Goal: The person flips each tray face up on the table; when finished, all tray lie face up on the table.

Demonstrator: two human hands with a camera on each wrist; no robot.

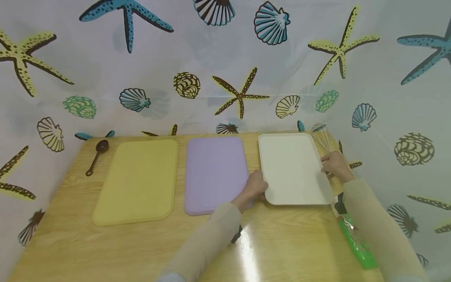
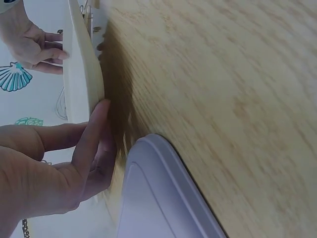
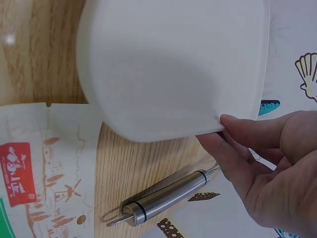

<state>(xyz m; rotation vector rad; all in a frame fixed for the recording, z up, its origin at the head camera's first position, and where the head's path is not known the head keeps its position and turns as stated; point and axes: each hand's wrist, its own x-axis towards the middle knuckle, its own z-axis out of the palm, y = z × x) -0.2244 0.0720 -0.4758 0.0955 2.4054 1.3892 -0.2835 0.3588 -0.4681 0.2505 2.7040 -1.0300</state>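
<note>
A white rectangular tray (image 1: pixel 294 168) is held between both hands at the right of the table. My left hand (image 1: pixel 256 185) pinches its left edge, thumb and fingers on the rim in the left wrist view. The right hand (image 1: pixel 336 165) grips the opposite edge, with the thumb (image 3: pixel 242 123) on the upper face and fingers beneath. In the left wrist view, the tray's side (image 2: pixel 81 74) stands off the wooden table with a shadow under it. A purple tray (image 1: pixel 216 172) lies close by the left hand. A whisk (image 1: pixel 321 137) with a metal handle (image 3: pixel 168 196) lies beside the right hand.
A yellow tray (image 1: pixel 139 180) lies to the left, with a dark brown spoon (image 1: pixel 96 156) beyond it. Partly under the right forearm is a green and white package (image 1: pixel 357 243). A cloth (image 1: pixel 158 70) printed with shells and starfish hangs around the table's back and sides.
</note>
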